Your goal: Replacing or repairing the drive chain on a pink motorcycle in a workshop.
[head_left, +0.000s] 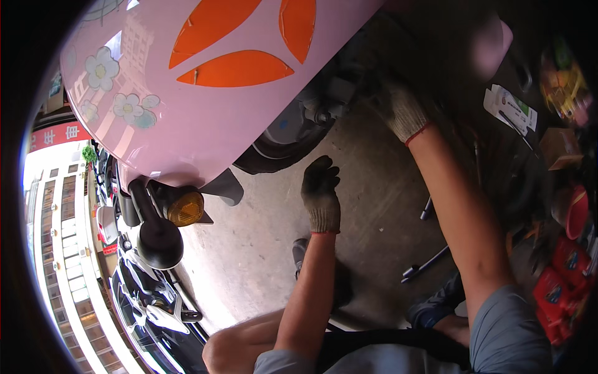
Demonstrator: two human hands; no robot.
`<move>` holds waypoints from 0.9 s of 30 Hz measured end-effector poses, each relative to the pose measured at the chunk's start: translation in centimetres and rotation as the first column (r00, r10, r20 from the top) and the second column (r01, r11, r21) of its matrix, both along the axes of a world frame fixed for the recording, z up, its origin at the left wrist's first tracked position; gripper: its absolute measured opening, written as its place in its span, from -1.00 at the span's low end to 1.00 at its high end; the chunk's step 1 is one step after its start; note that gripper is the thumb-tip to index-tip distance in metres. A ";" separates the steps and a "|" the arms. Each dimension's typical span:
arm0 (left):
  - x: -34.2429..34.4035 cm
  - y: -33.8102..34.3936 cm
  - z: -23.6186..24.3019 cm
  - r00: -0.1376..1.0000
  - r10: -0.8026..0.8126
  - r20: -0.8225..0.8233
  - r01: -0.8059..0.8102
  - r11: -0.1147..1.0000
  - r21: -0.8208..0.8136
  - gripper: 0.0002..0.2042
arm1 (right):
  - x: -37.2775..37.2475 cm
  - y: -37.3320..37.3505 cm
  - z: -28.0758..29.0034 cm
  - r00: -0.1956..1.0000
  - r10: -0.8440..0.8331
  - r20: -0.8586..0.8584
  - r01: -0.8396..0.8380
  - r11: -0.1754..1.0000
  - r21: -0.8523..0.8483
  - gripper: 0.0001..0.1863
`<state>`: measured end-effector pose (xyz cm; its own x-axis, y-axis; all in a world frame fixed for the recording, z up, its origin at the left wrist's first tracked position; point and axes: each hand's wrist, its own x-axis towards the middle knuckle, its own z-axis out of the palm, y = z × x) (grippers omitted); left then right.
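A pink scooter body (193, 131) with orange petal shapes and flower decals spans the upper left. Beneath it shows a dark wheel (268, 153) with metal parts (322, 115) at its centre. My right hand (397, 106), in a dirty knit glove, reaches into the shadow beside those parts; its fingertips are lost in the dark, so any grip is unclear. Below the wheel, my left hand (321, 190), also gloved, hangs in the air with loosely bent, slightly parted fingers and nothing visible in them. An amber lamp (185, 209) and a black rounded part (159, 243) hang at lower left.
At right lie a white package (507, 109), a cardboard box (557, 149), red items (564, 268) and bar-like tools (423, 265) on the concrete floor (243, 262). Other scooters (149, 299) stand at left by the bright street, with a building (62, 249) beyond.
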<state>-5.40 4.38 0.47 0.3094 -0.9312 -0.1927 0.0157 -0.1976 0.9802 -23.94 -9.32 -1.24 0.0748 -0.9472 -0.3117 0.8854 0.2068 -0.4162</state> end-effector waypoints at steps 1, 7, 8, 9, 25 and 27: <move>-0.3 -0.2 0.0 0.999 0.015 -0.035 -0.015 1.000 -0.010 -0.73 | -0.3 -0.3 -1.6 1.000 -0.006 -0.015 0.006 1.000 -0.008 -0.70; -1.2 -2.6 1.4 0.999 0.031 0.014 -0.027 0.978 -0.208 -0.73 | -0.3 -1.6 -9.0 0.355 -0.023 -0.935 -0.079 0.995 -0.054 -0.67; -1.5 -3.2 1.6 0.994 0.058 0.090 -0.034 0.968 -0.250 -0.72 | -0.4 -1.6 -9.5 0.367 -0.019 -0.930 -0.104 0.993 -0.061 -0.66; -1.7 -3.6 1.6 0.995 0.083 0.056 -0.063 0.955 -0.289 -0.70 | -0.9 -1.0 -10.1 0.379 -0.014 -0.925 -0.127 0.990 -0.068 -0.66; -0.2 -7.7 -0.4 0.983 -0.181 0.020 0.174 0.905 -0.389 -0.69 | -7.7 15.8 -12.9 -0.308 -0.460 0.833 -0.413 0.853 0.318 -0.75; -1.0 -7.4 0.1 0.967 -0.147 0.209 0.220 0.894 -0.390 -0.69 | -10.5 18.9 -12.4 -0.679 -0.534 0.504 -0.446 0.845 0.294 -0.72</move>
